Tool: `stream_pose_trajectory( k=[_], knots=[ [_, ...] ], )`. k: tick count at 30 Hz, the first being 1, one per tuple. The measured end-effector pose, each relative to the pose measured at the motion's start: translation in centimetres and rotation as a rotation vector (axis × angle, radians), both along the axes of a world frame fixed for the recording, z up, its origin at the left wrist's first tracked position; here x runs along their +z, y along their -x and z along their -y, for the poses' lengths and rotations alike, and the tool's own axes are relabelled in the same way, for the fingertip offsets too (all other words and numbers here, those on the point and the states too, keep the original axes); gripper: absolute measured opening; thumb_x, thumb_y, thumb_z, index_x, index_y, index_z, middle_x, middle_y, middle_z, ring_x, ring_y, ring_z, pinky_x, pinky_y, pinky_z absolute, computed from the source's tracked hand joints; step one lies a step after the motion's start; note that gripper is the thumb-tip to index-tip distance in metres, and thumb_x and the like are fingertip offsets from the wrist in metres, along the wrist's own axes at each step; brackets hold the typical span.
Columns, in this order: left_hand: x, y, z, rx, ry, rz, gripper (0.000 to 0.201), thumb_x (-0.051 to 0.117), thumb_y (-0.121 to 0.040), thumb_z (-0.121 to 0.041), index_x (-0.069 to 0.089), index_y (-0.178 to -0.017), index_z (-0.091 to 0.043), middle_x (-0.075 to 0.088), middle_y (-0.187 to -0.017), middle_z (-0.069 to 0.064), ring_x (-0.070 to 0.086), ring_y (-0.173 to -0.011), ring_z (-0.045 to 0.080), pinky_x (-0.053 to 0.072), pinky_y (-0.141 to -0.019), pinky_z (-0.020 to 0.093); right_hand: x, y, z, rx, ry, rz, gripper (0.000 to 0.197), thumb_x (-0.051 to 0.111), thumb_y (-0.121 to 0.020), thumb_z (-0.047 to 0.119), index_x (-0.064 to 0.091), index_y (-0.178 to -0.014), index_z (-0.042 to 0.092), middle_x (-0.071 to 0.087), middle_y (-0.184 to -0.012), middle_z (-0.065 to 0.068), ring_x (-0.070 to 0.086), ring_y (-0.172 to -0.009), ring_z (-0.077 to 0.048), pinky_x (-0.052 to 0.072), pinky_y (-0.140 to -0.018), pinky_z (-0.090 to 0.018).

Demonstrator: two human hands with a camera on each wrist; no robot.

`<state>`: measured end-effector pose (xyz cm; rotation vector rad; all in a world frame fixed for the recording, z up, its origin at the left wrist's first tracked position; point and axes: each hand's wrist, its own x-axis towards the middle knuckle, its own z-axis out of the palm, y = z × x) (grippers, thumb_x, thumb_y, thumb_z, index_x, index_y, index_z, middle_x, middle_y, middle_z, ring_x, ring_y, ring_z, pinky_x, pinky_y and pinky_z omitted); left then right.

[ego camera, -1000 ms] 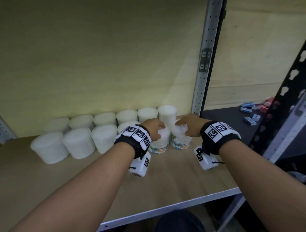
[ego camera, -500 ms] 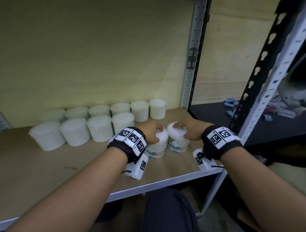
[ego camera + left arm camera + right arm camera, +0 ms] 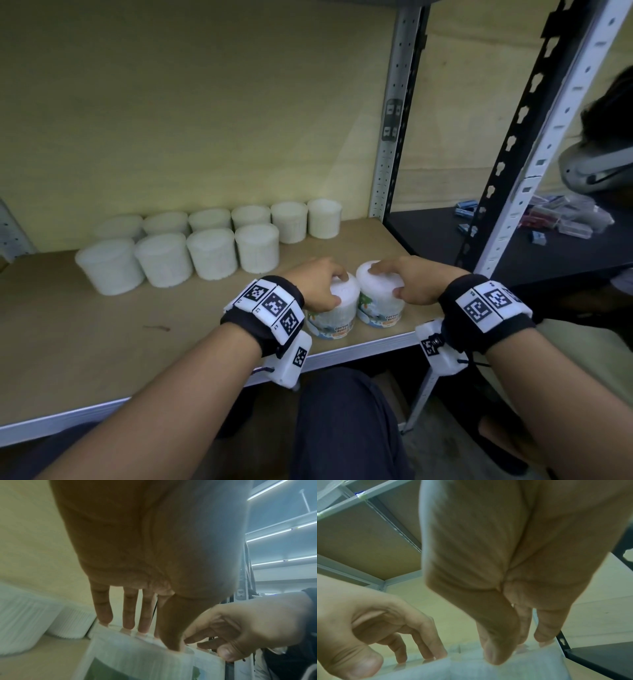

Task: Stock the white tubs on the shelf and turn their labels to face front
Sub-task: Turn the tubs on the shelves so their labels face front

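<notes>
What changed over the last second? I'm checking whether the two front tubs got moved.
Both hands, left and right, drew the left tub and right tub from beside the rows toward the shelf's front edge. Grips and front-facing labels stayed; the back tubs stayed put.

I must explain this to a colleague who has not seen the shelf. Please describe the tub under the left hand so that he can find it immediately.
Start at the wooden shelf with two rows of plain white tubs at the back. Two more tubs stand near its front edge, each gripped from above. The tub under the left hand is the left tub of this pair; unlike the back rows, it shows a colourful printed label.
</notes>
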<state>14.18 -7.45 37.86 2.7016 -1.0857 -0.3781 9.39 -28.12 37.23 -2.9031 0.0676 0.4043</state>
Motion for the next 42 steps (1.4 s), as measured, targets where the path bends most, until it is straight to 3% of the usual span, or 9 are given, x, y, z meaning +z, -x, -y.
stream_pose_trajectory(
  k=[14, 19, 23, 25, 28, 33, 42],
  knots=[
    [-0.2, 1.0, -0.6, 0.0, 0.055, -0.025, 0.048, 0.058, -0.09, -0.027, 0.047, -0.136, -0.022, 0.042, -0.144, -0.001, 0.04, -0.132, 0.02, 0.034, -0.105, 0.031, 0.9, 1.1, -0.2, 0.026, 0.008, -0.025, 0.062, 0.055, -0.088, 0.01, 0.037, -0.145, 0.029, 0.033, -0.154, 0.008, 0.037, -0.139, -0.016, 0.028, -0.117, -0.029],
    [0.4, 0.7, -1.4, 0.029, 0.165, -0.043, 0.048, 0.06, -0.089, -0.026, 0.048, -0.135, -0.026, 0.045, -0.143, 0.0, 0.044, -0.13, 0.021, 0.038, -0.106, 0.033, 2.0, 0.6, -0.3, 0.004, -0.069, -0.054, 0.057, 0.059, -0.088, 0.015, 0.044, -0.141, 0.03, 0.039, -0.151, 0.007, 0.039, -0.137, -0.017, 0.034, -0.113, -0.03],
    [1.3, -0.4, -3.1, 0.079, 0.248, -0.047, 0.045, 0.059, -0.09, -0.023, 0.05, -0.134, -0.023, 0.048, -0.143, 0.0, 0.045, -0.131, 0.017, 0.037, -0.109, 0.029, 3.7, -0.8, -2.1, -0.005, -0.101, 0.075, 0.045, 0.059, -0.091, 0.02, 0.052, -0.135, 0.024, 0.052, -0.14, 0.0, 0.05, -0.128, -0.018, 0.039, -0.105, -0.028],
    [1.7, -1.3, -4.6, 0.123, 0.26, -0.028, 0.046, 0.059, -0.089, -0.02, 0.051, -0.134, -0.02, 0.05, -0.141, 0.0, 0.047, -0.129, 0.016, 0.035, -0.104, 0.023, 4.3, -2.1, -3.5, -0.011, -0.155, 0.139, 0.041, 0.062, -0.089, 0.02, 0.057, -0.13, 0.022, 0.057, -0.135, 0.001, 0.054, -0.123, -0.016, 0.042, -0.103, -0.028],
    [2.1, -3.0, -7.3, 0.209, 0.248, 0.003, 0.045, 0.058, -0.089, -0.021, 0.051, -0.133, -0.02, 0.052, -0.139, 0.001, 0.049, -0.126, 0.015, 0.038, -0.101, 0.023, 5.1, -4.2, -6.1, -0.001, -0.199, 0.216, 0.036, 0.066, -0.087, 0.026, 0.061, -0.123, 0.026, 0.062, -0.127, 0.007, 0.059, -0.113, -0.013, 0.045, -0.104, -0.032],
    [2.8, -6.2, -11.8, 0.364, 0.227, 0.037, 0.045, 0.06, -0.089, -0.027, 0.053, -0.132, -0.019, 0.054, -0.137, 0.001, 0.053, -0.123, 0.017, 0.041, -0.098, 0.025, 6.0, -7.8, -11.5, 0.078, -0.209, 0.274, 0.034, 0.062, -0.089, 0.026, 0.062, -0.123, 0.018, 0.063, -0.123, 0.001, 0.059, -0.103, -0.013, 0.042, -0.088, -0.021],
    [2.5, -12.2, -15.6, 0.492, 0.176, 0.07, 0.046, 0.057, -0.091, -0.03, 0.05, -0.134, -0.016, 0.047, -0.139, 0.006, 0.049, -0.124, 0.022, 0.04, -0.099, 0.03, 4.9, -15.4, -17.2, 0.075, -0.092, 0.193, 0.046, 0.059, -0.09, 0.034, 0.054, -0.131, 0.014, 0.049, -0.139, -0.004, 0.051, -0.124, -0.021, 0.042, -0.098, -0.027]
  ],
)
